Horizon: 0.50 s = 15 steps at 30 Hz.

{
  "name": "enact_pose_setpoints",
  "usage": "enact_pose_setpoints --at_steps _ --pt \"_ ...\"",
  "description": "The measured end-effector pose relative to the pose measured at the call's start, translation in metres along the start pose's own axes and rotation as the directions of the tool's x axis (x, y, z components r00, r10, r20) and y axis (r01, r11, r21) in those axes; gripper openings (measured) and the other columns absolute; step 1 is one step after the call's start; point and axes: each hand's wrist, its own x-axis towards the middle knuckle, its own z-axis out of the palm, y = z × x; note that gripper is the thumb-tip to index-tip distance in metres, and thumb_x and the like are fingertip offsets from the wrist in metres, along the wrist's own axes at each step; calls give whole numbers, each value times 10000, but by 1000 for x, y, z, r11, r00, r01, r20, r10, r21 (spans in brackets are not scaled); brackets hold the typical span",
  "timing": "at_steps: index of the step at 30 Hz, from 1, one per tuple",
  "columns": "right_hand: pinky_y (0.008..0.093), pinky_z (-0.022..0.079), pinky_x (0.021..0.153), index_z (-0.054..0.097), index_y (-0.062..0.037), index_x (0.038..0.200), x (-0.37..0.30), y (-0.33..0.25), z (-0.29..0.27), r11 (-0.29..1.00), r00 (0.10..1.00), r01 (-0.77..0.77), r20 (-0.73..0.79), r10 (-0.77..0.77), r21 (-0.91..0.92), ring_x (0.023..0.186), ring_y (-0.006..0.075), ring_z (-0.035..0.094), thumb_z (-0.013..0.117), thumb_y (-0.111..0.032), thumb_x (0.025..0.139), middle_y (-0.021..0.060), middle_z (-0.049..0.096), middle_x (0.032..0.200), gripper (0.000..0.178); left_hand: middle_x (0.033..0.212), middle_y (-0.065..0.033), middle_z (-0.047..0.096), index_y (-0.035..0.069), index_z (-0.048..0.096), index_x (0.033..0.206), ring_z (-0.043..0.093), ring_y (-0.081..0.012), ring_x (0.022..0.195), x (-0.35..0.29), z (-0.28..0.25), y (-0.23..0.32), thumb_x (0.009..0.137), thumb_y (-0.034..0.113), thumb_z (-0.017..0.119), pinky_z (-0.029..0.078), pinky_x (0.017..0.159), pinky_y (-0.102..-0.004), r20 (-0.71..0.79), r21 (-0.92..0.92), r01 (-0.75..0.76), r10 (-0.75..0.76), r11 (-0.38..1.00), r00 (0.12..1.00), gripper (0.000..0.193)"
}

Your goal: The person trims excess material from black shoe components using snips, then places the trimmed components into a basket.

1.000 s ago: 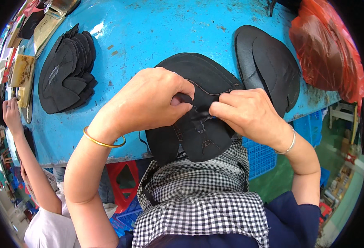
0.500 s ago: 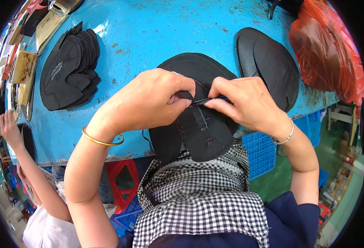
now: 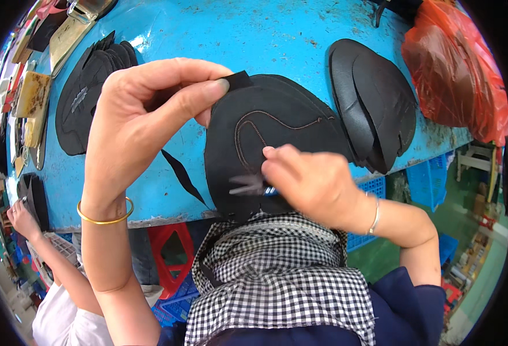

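Observation:
A black shoe-upper-like piece (image 3: 277,127) with a curved line of brown stitching lies in front of me at the table's near edge. Raised at its upper left, my left hand (image 3: 144,121) pinches a black strip or tab (image 3: 239,81) between thumb and fingers. Whether that tab joins the piece is hidden. A thin black strip (image 3: 182,176) trails below that hand to the table edge. Over the lower part of the piece, my right hand (image 3: 311,181) is closed around small thread snips (image 3: 247,185), their blades blurred and pointing left.
Black cut pieces are stacked at left (image 3: 75,109), and more black pieces (image 3: 375,104) lie at right beside a red plastic bag (image 3: 456,69). A co-worker's hand (image 3: 24,219) is at the far left. A red stool (image 3: 170,254) and blue crates (image 3: 366,213) stand below the blue table (image 3: 208,29).
The black piece has been turned, so its curved stitching shows. My left hand has moved up and left with the strip; my right hand has come down, the snips' blades now showing.

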Motion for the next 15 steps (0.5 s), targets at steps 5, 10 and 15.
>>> enact_pose_setpoints --at_steps 5,10,15 --pt "262 534 797 668 -36 1063 -27 55 -41 342 634 -434 13 773 833 887 89 667 664 -198 979 -1 685 1003 183 759 -15 642 -7 623 887 607 -54 645 -6 8 12 878 -5 724 462 580 -181 140 -103 86 -72 991 988 102" --pt "264 542 866 499 9 1418 -105 129 -89 483 426 -381 -314 848 788 1011 128 656 487 -197 1071 72 666 1196 404 791 -18 715 14 722 825 644 -84 726 11 32 -8 776 26 787 515 663 -233 424 233 3 -104 973 900 83" --pt "175 203 488 549 -9 1313 -124 119 -108 371 398 -410 -203 895 833 556 11 271 495 -170 1072 -64 437 779 296 802 -89 724 51 738 839 671 -269 707 24 47 -26 783 136 770 533 658 -316 576 421 -164 -123 892 808 107"
